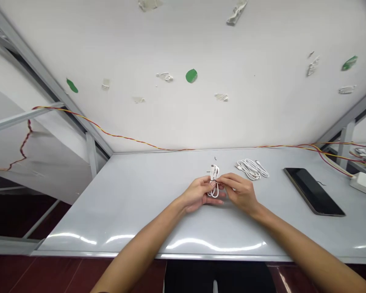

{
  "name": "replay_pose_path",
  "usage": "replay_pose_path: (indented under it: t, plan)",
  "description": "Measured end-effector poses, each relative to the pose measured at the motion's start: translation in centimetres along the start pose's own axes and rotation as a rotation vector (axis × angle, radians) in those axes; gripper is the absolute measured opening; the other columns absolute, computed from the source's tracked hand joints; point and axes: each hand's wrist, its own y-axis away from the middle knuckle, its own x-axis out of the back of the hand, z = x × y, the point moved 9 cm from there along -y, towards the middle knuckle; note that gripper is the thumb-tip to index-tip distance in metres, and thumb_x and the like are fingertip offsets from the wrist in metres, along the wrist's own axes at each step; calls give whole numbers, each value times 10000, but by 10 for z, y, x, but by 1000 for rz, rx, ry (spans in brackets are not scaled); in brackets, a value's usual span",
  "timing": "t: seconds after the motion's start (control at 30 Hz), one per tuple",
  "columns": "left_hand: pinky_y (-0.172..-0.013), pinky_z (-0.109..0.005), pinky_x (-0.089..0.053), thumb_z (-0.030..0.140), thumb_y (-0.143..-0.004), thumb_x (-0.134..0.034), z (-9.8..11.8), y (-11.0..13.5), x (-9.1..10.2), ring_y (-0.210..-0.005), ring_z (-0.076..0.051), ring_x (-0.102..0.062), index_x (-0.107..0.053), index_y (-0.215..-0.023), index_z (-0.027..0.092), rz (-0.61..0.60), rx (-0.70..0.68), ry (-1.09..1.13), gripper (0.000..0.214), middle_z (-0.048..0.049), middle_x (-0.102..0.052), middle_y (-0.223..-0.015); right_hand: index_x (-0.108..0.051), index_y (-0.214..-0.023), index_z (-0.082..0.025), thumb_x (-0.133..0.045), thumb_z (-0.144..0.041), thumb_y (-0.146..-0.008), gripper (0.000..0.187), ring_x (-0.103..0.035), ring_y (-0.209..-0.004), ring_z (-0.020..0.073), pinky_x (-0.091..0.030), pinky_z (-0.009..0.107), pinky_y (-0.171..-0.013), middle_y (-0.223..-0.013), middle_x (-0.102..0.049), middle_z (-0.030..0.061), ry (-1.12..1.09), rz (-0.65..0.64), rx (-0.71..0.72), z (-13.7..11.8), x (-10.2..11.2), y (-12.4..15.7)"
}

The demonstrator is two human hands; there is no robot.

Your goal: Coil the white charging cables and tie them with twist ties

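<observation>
A coiled white charging cable [214, 191] is held up over the grey tabletop, its connector end pointing toward the wall. My left hand [197, 193] grips the coil from the left, the thumb across its middle and the lower fingers stretched out beneath. A thin black twist tie [214, 180] runs round the coil. My right hand [238, 190] is closed at the coil's right side, thumb and forefinger pinched by the tie; the fingertips cover what they pinch.
Beyond my right hand lie more coiled white cables [251, 168]. Further right are a black tablet or phone [313, 191], a black tie [321, 183] and a white power strip [365, 183]. A small black tie piece [215, 158] lies near the wall [183, 118]. Twisted red-yellow wires [122, 137] follow the back edge.
</observation>
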Motion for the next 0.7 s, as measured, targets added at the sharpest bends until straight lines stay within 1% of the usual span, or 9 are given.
replay_pose_path:
  t: [0.07, 0.13, 0.2, 0.27, 0.4, 0.47, 0.53, 0.63, 0.7]
  plan:
    - [-595, -243, -487, 352, -833, -737, -2, 0, -3, -687, -115, -583, -603, -1004, 173, -24, 22, 37, 282, -36, -593, -862, -746, -1005, -263, -480, -102, -936, 318, -698, -772, 179, -555, 294, -685, -888, -739, 51, 18, 7, 38, -3, 0, 0]
    - [-527, -183, -393, 372, -865, -697, -1, 0, -5, -597, -67, -473, -578, -974, 175, -28, 21, 78, 255, 12, -499, -768, -740, -1005, -261, -488, -84, -930, 317, -697, -776, 173, -554, 289, -688, -888, -738, 48, 36, 17, 49, -3, 1, 0]
    - [-508, -168, -339, 438, -882, -659, -1, 0, -6, -583, -58, -407, -556, -948, 169, -14, 15, 121, 295, 23, -444, -755, -736, -1000, -254, -501, -74, -925, 305, -694, -767, 164, -555, 286, -679, -883, -735, 45, 43, 27, 46, -3, 1, 0]
    - [-506, -170, -311, 496, -867, -656, -1, -1, -5, -587, -62, -378, -541, -930, 162, 24, -9, 121, 359, 21, -429, -758, -736, -989, -245, -522, -74, -919, 283, -689, -749, 157, -555, 282, -659, -866, -731, 42, 33, 54, 44, -3, 2, 0]
    - [-503, -180, -248, 558, -817, -685, 7, -3, 3, -575, -60, -296, -524, -828, 153, 154, -184, -59, 436, 41, -363, -708, -742, -992, -254, -557, -105, -917, 249, -690, -766, 161, -566, 295, -682, -872, -733, 39, -30, 75, -6, -3, 3, 1]
    - [-502, -189, -231, 583, -814, -669, 11, -2, 7, -573, -62, -270, -515, -786, 155, 200, -255, -118, 455, 51, -328, -684, -743, -1000, -260, -587, -147, -912, 213, -698, -805, 175, -581, 317, -725, -900, -739, 38, -107, 43, -97, 4, -2, 0]
    - [-502, -194, -225, 587, -824, -651, 13, -2, 10, -569, -62, -255, -512, -772, 157, 224, -293, -145, 455, 55, -313, -672, -738, -1022, -256, -635, -208, -894, 172, -708, -851, 191, -598, 342, -776, -956, -747, 45, -237, 2, -239, 16, -9, 2]
    - [-500, -197, -232, 594, -845, -614, 15, -2, 12, -557, -62, -245, -527, -791, 157, 241, -323, -208, 449, 60, -306, -666, -729, -1035, -237, -707, -293, -847, 198, -721, -901, 213, -609, 375, -835, -1016, -752, 61, -410, -29, -434, 32, -18, 7]
    - [-499, -198, -248, 603, -846, -605, 15, -2, 12, -552, -64, -247, -552, -821, 155, 238, -320, -242, 452, 64, -302, -662, -732, -1001, -225, -733, -320, -821, 203, -726, -884, 221, -614, 386, -828, -989, -758, 64, -426, -26, -496, 37, -20, 10]
